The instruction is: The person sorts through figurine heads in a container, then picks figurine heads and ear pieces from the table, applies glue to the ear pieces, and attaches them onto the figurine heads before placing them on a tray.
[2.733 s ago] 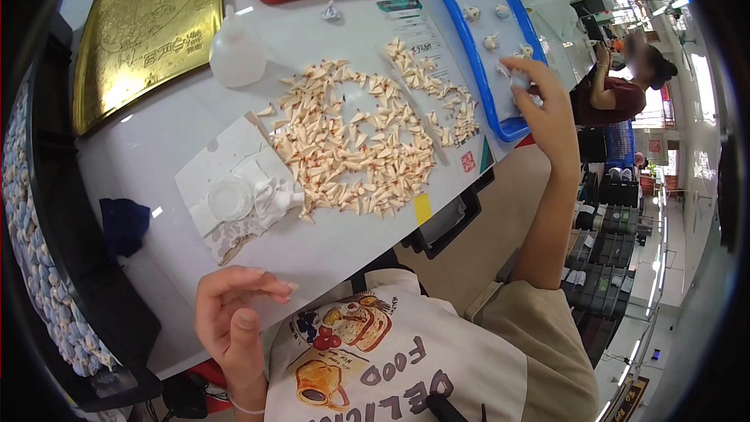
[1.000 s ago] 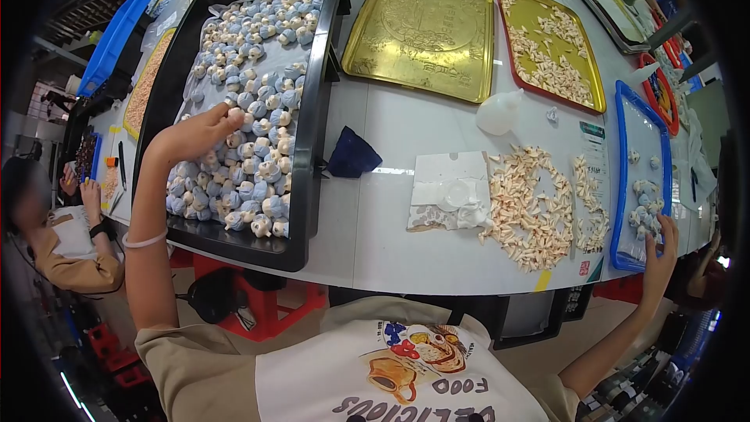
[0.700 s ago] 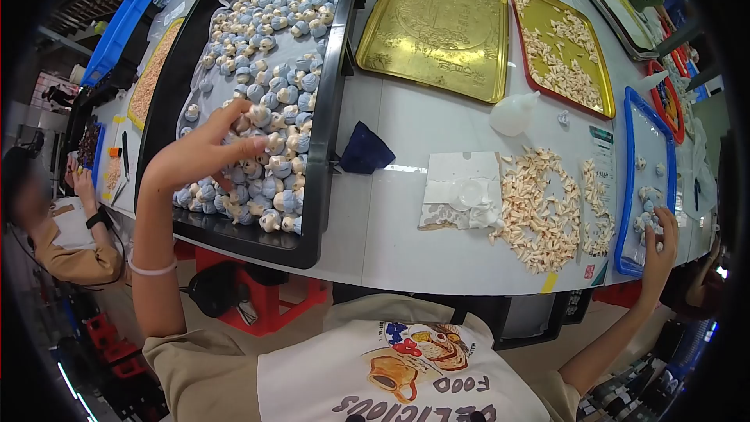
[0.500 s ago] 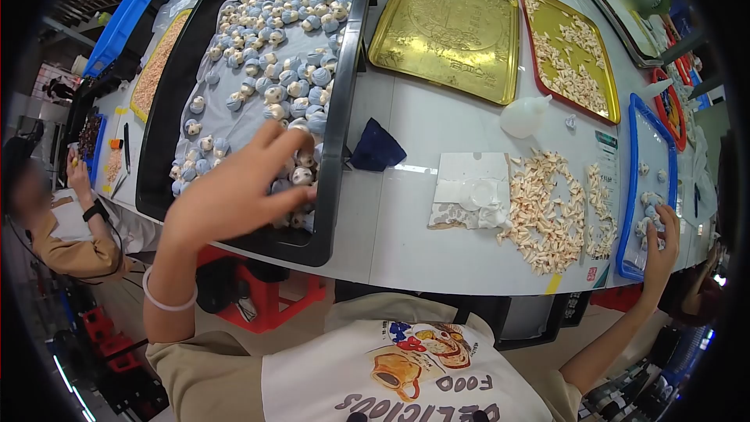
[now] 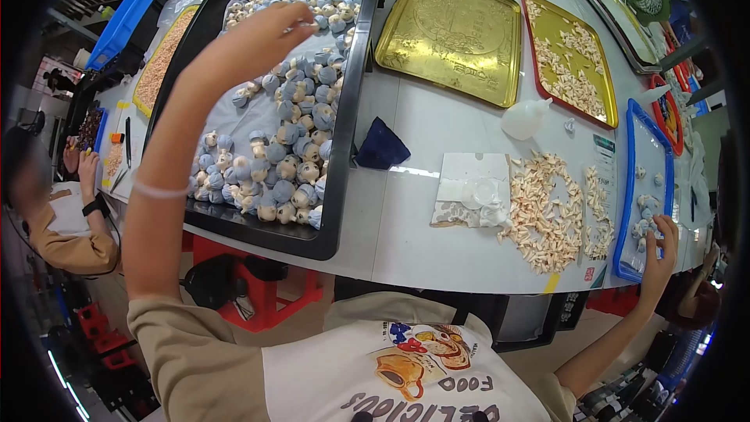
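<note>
Over the far half of a large black tray (image 5: 337, 187) is my left hand (image 5: 262, 41), fingers stretched forward with a gap between them. Its fingertips are close to small blue-and-cream doll-head-like figures (image 5: 293, 98), and nothing held is visible there. Many such figures lie on a white sheet in the tray, thickly at its near end. At the right, my right hand (image 5: 661, 252) reaches over the near edge of a blue tray (image 5: 622, 246). Its extended fingers are beside a few small blue-and-white figures (image 5: 645, 223); whether they touch is unclear.
A gold tray (image 5: 449, 39) and a red-rimmed tray with cream pieces (image 5: 574, 62) stand farther back. Loose cream pieces (image 5: 547, 211) lie beside a cardboard piece (image 5: 471, 180), a white squeeze bottle (image 5: 525, 119) and a dark blue object (image 5: 381, 144). Another person (image 5: 70, 227) works at left.
My left hand has moved from the near end of the black tray to its far part, uncovering the near figures. My right hand has stayed at the blue tray.
</note>
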`<state>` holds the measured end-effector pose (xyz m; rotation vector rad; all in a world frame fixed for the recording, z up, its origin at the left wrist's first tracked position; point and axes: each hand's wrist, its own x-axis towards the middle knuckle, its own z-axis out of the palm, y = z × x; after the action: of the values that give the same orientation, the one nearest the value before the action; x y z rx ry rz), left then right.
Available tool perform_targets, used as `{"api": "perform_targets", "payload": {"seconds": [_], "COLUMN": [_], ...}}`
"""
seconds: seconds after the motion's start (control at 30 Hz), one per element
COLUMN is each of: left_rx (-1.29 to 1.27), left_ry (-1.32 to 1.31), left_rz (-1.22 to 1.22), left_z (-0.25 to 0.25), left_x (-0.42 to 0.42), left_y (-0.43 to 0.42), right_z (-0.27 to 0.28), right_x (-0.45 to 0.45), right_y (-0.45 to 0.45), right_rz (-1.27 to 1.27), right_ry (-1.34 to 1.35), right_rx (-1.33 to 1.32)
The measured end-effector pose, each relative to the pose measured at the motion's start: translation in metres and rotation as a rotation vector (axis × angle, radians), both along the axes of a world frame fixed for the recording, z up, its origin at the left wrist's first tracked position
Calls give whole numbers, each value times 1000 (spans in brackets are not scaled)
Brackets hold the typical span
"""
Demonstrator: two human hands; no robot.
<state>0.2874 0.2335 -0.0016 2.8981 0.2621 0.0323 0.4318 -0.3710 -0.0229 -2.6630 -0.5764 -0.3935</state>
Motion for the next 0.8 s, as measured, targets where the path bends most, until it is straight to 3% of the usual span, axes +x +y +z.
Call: {"api": "perform_targets", "payload": {"seconds": [0.1,0.2,0.27,0.33,0.53,0.6,0.77,0.8], "left_rx": [-5,174,-64,-48,-285,-310,-406,-528], "left_ry": [-101,-145,-83,-106,216,528,485,506], "left_rz": [-58,-13,-3,-18,74,248,333,361], "left_z": [-47,-61,-55,-54,-34,-12,-7,-13], "left_x": [18,20,22,18,11,12,5,4], "left_y": [1,-14,-14,-10,-5,-20,-12,-4], "right_z": [-3,-3,-4,-8,-17,-17,-15,-15], "right_x": [-5,-8,-11,-12,-7,-4,-3,-4], "right_y": [-13,-33,-41,-42,-31,-30,-26,-25], "right_rz": [2,-43,-92,-85,-44,-13,-5,-1], "right_ry": [21,0,-9,-14,53,70,110,113], "right_rx": [43,10,-20,-22,38,51,81,82]}}
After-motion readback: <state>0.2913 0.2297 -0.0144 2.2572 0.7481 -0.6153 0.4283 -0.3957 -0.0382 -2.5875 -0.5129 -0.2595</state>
